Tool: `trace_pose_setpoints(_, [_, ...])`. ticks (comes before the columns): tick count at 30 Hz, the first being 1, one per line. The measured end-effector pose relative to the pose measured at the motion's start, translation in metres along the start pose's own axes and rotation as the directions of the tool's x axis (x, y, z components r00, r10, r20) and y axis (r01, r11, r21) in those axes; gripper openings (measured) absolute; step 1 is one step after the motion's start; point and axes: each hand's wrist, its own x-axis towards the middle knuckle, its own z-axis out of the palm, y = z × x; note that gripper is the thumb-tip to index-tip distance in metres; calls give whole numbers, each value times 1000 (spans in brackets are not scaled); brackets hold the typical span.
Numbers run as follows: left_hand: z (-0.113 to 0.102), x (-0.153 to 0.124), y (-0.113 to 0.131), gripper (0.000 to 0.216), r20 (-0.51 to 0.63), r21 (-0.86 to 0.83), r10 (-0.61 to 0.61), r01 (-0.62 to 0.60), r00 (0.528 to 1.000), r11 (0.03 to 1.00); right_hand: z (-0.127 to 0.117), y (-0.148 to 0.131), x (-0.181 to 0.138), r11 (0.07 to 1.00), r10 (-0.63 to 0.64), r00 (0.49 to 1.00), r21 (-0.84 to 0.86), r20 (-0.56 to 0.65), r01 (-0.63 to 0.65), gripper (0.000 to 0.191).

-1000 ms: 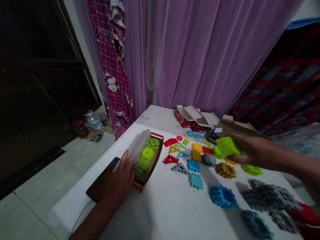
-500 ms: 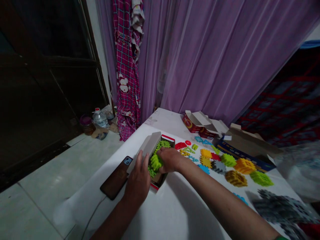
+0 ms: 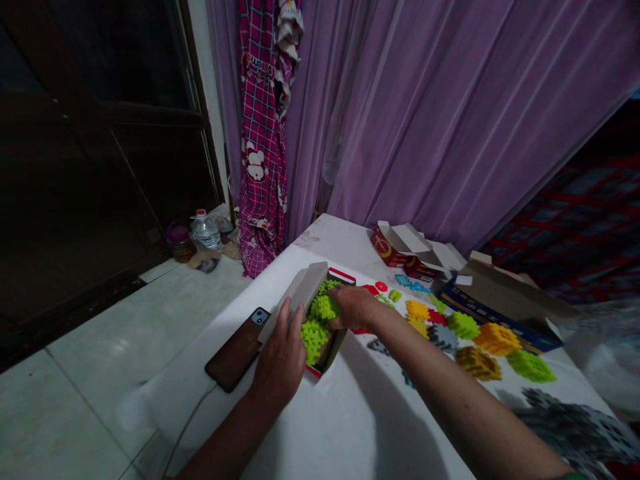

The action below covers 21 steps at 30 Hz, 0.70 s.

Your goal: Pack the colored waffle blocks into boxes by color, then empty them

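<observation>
A small open box (image 3: 344, 272) with a red edge stands on the white table, its pale flap (image 3: 309, 288) folded out to the left. Inside lie lime-green interlocking toy pieces (image 3: 314, 339). My left hand (image 3: 281, 357) rests on the flap and the near side of the box, fingers stretched out and holding nothing. Reaching in from the right, my right hand (image 3: 354, 308) has its fingers closed on a lime-green toy block (image 3: 325, 307) over the box's far half. Its fingertips are partly hidden by the block.
A phone (image 3: 237, 350) with a cable lies left of the box. To the right are yellow blocks (image 3: 417, 310), a brown block (image 3: 477, 363) and grey pieces (image 3: 575, 420). Red cartons (image 3: 387, 248) and a large blue carton (image 3: 500, 313) stand open at the back.
My right hand has moved the lime-green block toward the far end of the box, uncovering green pieces at the near end. My left hand stays on the flap. The view has shifted slightly.
</observation>
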Motion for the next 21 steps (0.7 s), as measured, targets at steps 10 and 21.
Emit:
trace_pose_setpoints(10, [4,-2,-2,59,-25,23,9,-9,1000,1000,2,-9,2,1000,-2,999,29,-53,4,74])
trace_pose_setpoints(21, [7,-4,-7,65,-36,117,-6,10,999,993,-4,104,-62,953,304,943,39,-138,-302,31])
